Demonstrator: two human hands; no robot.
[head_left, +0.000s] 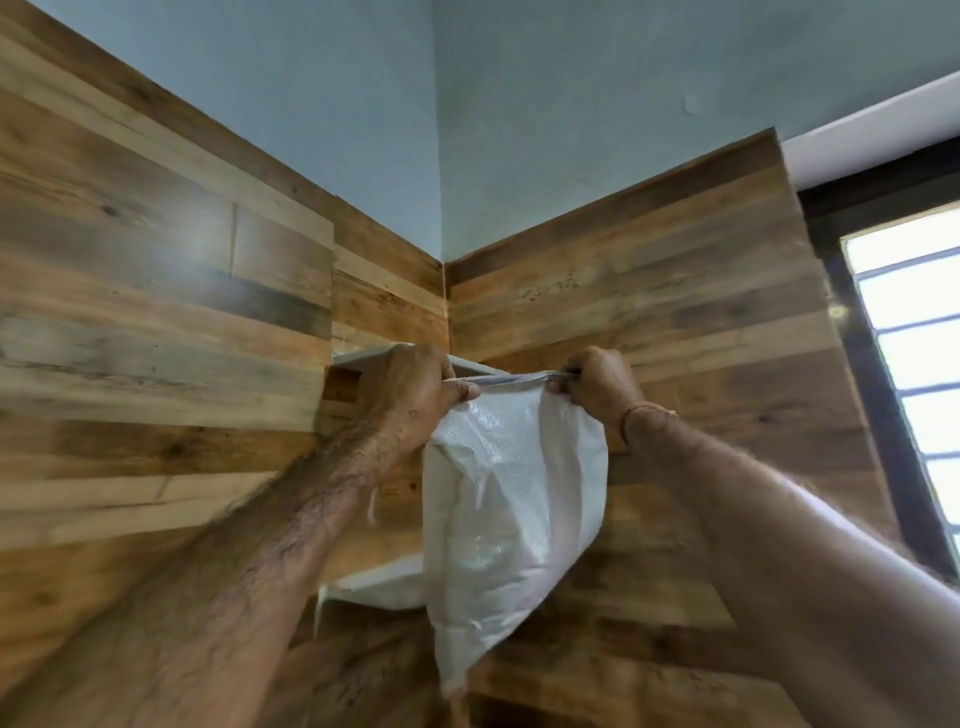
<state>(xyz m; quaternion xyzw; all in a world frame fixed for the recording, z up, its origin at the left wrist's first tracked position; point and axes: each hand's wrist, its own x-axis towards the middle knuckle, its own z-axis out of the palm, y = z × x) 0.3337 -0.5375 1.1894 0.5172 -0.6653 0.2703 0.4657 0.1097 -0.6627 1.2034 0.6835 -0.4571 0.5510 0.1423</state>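
Head view, left hand and right hand clenched on top edge of white sack, wood-panelled wall behind

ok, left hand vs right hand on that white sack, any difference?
The left hand is in front of a white corner shelf; the right hand is in front of the plank wall. The right hand's wrist wears a reddish thread; the left hand's wrist is bare. Shared: both grip the top edge of the sack, pulled taut between them, the sack hanging below.
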